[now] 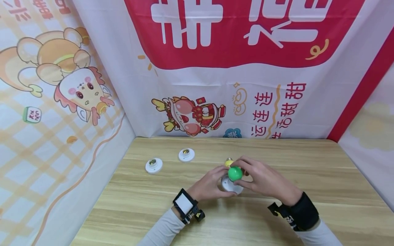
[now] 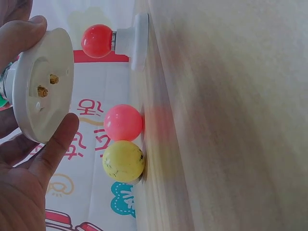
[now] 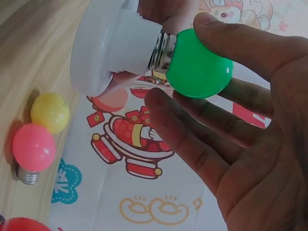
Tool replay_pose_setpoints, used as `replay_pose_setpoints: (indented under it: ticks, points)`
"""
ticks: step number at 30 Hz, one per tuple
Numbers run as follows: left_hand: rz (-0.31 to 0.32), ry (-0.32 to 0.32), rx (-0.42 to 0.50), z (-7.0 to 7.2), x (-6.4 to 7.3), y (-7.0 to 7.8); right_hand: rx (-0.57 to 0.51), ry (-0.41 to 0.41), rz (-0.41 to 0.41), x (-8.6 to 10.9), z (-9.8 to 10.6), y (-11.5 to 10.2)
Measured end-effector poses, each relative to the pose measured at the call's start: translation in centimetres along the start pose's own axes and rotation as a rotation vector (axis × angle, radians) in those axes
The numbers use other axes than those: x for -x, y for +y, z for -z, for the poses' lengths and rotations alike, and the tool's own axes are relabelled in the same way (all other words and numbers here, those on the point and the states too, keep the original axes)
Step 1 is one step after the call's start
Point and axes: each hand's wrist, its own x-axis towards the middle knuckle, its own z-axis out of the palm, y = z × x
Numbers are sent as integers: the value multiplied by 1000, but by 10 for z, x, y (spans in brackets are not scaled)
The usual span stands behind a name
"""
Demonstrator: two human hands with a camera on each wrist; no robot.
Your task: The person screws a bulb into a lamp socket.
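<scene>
My left hand (image 1: 210,185) grips a white round lamp socket (image 2: 54,108) by the rim of its base, held off the table; its underside shows two brass screws in the left wrist view. My right hand (image 1: 261,178) holds a green light bulb (image 3: 198,65) between thumb and fingers. In the right wrist view the bulb's metal thread sits at the socket's mouth, partly showing. Beyond the hands, a yellow bulb (image 2: 123,161) and a pink bulb (image 2: 123,122) lie side by side on the table.
Two white sockets without bulbs (image 1: 153,165) stand at the table's back left. A red bulb (image 2: 97,41) sits in another white socket (image 2: 140,42) on the table. Printed cloth walls (image 1: 129,68) border the wooden table (image 1: 147,201) at the back and sides.
</scene>
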Motion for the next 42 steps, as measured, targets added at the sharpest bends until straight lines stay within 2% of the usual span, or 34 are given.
replay_pose_setpoints:
  ticks: [10, 18, 21, 28, 33, 39, 42]
  points:
    - [38, 7, -15, 1, 0, 4, 22, -8, -23, 1, 0, 0]
    - [33, 6, -4, 2, -1, 3, 62, 17, 97, 2, -1, 0]
    - [26, 5, -4, 2, -1, 3, 70, 30, 115, 2, -2, 0]
    - [16, -2, 8, 1, -1, 3, 72, 37, 52, 0, -2, 0]
    - [17, -14, 18, -1, 0, 2, 112, 33, 12, -1, -4, 1]
    - [36, -17, -9, 0, 1, 3, 116, 27, 10, 0, -5, 2]
    - [43, -15, -33, 0, 2, 4, 96, 30, 43, 1, -5, 2]
